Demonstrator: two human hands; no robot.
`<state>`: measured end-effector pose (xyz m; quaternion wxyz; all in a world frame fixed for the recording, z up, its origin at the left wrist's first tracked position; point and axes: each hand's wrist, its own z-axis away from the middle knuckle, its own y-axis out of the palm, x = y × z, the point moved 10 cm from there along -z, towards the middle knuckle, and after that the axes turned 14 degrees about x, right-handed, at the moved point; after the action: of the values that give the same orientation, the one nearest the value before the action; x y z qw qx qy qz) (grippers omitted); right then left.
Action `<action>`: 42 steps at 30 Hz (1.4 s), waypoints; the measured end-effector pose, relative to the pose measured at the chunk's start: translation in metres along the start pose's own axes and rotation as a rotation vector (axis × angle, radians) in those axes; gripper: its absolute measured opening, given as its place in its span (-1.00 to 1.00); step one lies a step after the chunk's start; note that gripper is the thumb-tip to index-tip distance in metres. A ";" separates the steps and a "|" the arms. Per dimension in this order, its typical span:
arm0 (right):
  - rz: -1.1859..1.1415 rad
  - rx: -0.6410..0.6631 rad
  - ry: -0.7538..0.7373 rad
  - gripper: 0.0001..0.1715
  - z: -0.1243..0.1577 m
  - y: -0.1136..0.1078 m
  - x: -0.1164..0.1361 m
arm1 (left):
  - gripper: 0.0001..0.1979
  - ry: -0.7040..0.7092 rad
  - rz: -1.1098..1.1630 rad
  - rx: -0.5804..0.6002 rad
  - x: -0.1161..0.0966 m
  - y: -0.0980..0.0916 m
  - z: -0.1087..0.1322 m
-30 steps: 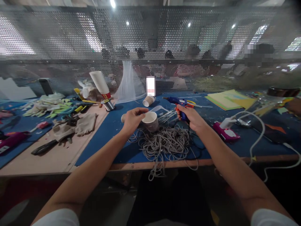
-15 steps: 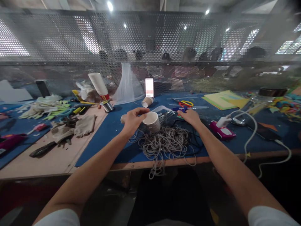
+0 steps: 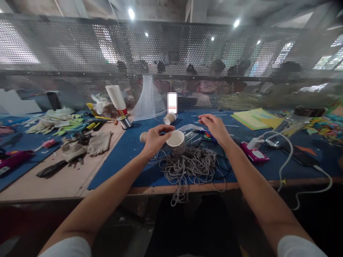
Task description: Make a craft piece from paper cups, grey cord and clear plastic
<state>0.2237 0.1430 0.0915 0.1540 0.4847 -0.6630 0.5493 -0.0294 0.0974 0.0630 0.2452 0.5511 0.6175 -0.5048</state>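
My left hand (image 3: 158, 140) has its thumb and fingers on the rim of a white paper cup (image 3: 177, 142). The cup stands upright, mouth up, at the back of a tangled heap of grey cord (image 3: 190, 164). My right hand (image 3: 214, 127) is raised to the right of the cup, its fingers bent and slightly apart, with nothing visible in them. A blue tool (image 3: 207, 132) with orange and green bits lies just beneath it. Behind the cup are clear thin sticks (image 3: 193, 135). The red and yellow scissors seen earlier are hidden now.
Brown cups lie behind (image 3: 169, 118) and left (image 3: 143, 137). A leaning cup stack (image 3: 116, 98), work gloves (image 3: 99, 143) and a purple glue gun (image 3: 17, 160) are leftward. Rightward are a pink power socket (image 3: 254, 153), white cable (image 3: 286, 151) and coloured sheets (image 3: 252, 118). A perforated screen stands behind.
My right hand has let go of the blue tool and moved up and slightly back, over where the scissors lay. My left hand still keeps the cup. The view has tilted up slightly.
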 end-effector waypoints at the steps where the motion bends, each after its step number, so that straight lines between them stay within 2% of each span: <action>1: -0.110 0.065 -0.047 -0.55 -0.003 0.010 0.010 | -0.75 0.004 -0.001 -0.002 -0.002 0.000 0.001; 4: -0.226 0.256 -0.125 -0.53 -0.004 0.039 0.034 | -0.76 0.015 -0.009 -0.025 -0.007 -0.001 0.002; 6: -0.204 0.315 -0.142 -0.54 -0.001 0.051 0.041 | -0.76 0.018 -0.022 -0.046 -0.009 -0.003 0.003; 13: -0.203 0.305 -0.156 -0.69 0.006 0.060 0.037 | -0.77 0.029 -0.059 -0.046 -0.009 0.000 0.003; 20: 0.016 0.167 -0.283 -0.83 0.013 0.053 0.049 | -0.78 0.008 -0.075 0.007 0.001 0.007 0.001; 27: 0.109 0.241 -0.392 -0.90 0.020 0.063 0.058 | -0.78 -0.057 -0.144 0.041 0.014 0.014 -0.001; 32: 0.084 0.306 -0.360 -0.89 0.020 0.067 0.051 | -0.79 -0.081 -0.173 0.067 0.018 0.017 -0.001; 37: 0.035 0.374 -0.283 -0.82 0.018 0.070 0.044 | -0.81 -0.066 -0.179 0.052 0.012 0.017 0.001; 39: 0.036 0.340 -0.286 -0.80 0.018 0.066 0.047 | -0.81 -0.054 -0.172 0.015 0.008 0.012 0.002; 42: 0.130 0.084 -0.376 -0.84 0.026 0.045 0.063 | -0.81 -0.047 -0.164 -0.064 0.003 0.000 0.003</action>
<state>0.1653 0.0872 0.1029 -0.0287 0.5411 -0.6863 0.4851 -0.0308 0.0962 0.0593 0.2351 0.4787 0.6703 -0.5160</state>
